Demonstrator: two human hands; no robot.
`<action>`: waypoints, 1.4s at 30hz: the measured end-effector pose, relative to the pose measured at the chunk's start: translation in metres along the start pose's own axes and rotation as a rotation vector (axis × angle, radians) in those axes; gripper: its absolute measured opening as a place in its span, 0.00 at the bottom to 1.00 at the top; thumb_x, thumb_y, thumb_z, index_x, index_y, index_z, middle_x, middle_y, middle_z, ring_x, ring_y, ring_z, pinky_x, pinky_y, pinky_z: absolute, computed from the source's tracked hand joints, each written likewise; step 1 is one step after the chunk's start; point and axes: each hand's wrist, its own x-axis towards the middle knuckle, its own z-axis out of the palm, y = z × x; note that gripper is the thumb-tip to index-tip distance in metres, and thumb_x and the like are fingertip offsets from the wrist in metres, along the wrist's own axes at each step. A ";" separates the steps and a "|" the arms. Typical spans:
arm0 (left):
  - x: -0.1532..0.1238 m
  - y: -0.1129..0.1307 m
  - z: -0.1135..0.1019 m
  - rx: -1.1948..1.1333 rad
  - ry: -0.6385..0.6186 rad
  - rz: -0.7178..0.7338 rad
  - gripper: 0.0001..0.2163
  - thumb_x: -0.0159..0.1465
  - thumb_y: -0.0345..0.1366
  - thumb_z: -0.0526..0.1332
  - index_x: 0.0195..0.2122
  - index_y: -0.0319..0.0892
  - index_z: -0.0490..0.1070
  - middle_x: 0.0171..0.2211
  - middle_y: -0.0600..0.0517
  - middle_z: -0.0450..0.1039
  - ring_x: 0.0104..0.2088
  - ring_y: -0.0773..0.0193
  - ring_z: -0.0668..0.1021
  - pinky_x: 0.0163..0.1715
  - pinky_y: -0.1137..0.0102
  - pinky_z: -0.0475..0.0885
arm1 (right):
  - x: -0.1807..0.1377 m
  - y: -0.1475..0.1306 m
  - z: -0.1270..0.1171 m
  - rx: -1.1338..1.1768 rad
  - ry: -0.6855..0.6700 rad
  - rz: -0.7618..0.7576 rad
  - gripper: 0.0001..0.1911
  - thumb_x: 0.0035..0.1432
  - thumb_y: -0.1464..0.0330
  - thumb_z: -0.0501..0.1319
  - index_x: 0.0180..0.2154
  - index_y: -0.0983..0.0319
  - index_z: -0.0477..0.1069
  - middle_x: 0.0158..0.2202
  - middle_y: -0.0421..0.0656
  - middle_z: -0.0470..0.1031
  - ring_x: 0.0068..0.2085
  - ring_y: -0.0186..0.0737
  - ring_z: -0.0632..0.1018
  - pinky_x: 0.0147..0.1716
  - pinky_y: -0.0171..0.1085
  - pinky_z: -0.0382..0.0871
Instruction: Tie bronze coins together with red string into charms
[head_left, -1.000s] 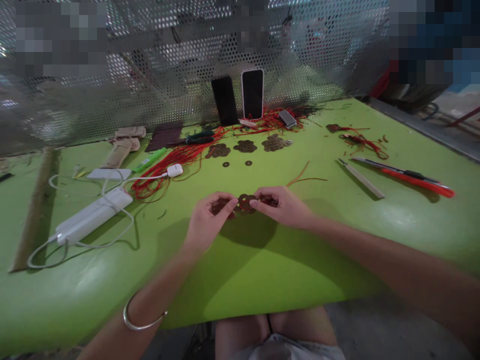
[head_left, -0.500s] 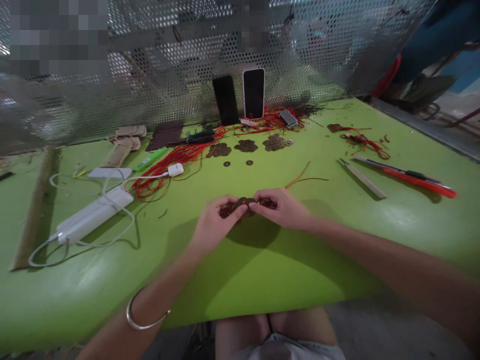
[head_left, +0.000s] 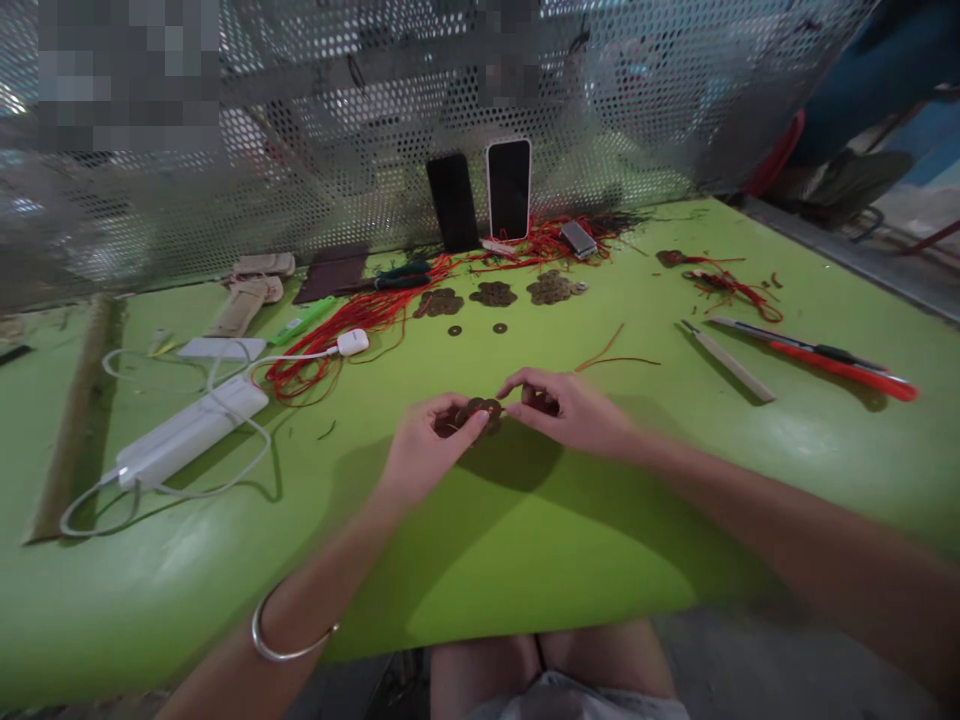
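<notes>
My left hand (head_left: pixel 424 446) and my right hand (head_left: pixel 573 409) meet over the middle of the green table (head_left: pixel 525 540). Between their fingertips is a small cluster of brown holed coins (head_left: pixel 484 412). The left thumb and forefinger pinch the coins from the left. The right fingers are curled and pinch at the cluster's right edge, and more dark coins show under that palm. Further back lie three piles of the same coins (head_left: pixel 495 294) and two single coins (head_left: pixel 477 329).
Red cord (head_left: pixel 352 318) spreads across the back, by two phones (head_left: pixel 484 192) leaning on the perforated metal screen. A white power strip with cable (head_left: pixel 187 432) lies left. A red utility knife (head_left: pixel 825 357) and a pale stick (head_left: pixel 726 360) lie right.
The coin cluster has shifted slightly left, towards my left hand. My right fingers have lifted and curled over its right edge. Both hands stay at the same spot.
</notes>
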 end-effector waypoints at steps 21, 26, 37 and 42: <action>0.008 -0.007 -0.016 -0.089 0.137 -0.076 0.13 0.54 0.43 0.65 0.32 0.37 0.73 0.24 0.52 0.74 0.25 0.70 0.74 0.28 0.76 0.70 | 0.016 0.050 -0.082 -0.037 0.556 -0.045 0.14 0.56 0.57 0.60 0.33 0.62 0.75 0.30 0.44 0.77 0.29 0.38 0.76 0.30 0.36 0.70; 0.007 -0.005 -0.015 -0.142 0.140 -0.074 0.14 0.53 0.45 0.66 0.31 0.37 0.73 0.22 0.53 0.73 0.23 0.70 0.73 0.26 0.76 0.69 | 0.010 0.088 -0.125 0.049 0.868 0.126 0.18 0.48 0.52 0.64 0.31 0.61 0.75 0.22 0.40 0.73 0.23 0.35 0.72 0.23 0.34 0.66; 0.002 -0.001 -0.010 -0.112 0.137 -0.076 0.16 0.52 0.48 0.65 0.29 0.37 0.72 0.20 0.53 0.71 0.21 0.69 0.71 0.25 0.74 0.66 | 0.004 0.100 -0.145 0.448 1.060 0.268 0.18 0.42 0.53 0.67 0.29 0.60 0.74 0.20 0.37 0.66 0.21 0.31 0.66 0.22 0.33 0.63; -0.006 -0.007 -0.002 -0.097 0.047 -0.108 0.16 0.53 0.48 0.64 0.28 0.38 0.71 0.20 0.53 0.71 0.21 0.68 0.71 0.25 0.73 0.67 | 0.001 0.117 -0.139 0.372 1.161 0.314 0.19 0.43 0.52 0.65 0.31 0.60 0.73 0.22 0.39 0.69 0.22 0.34 0.70 0.23 0.35 0.66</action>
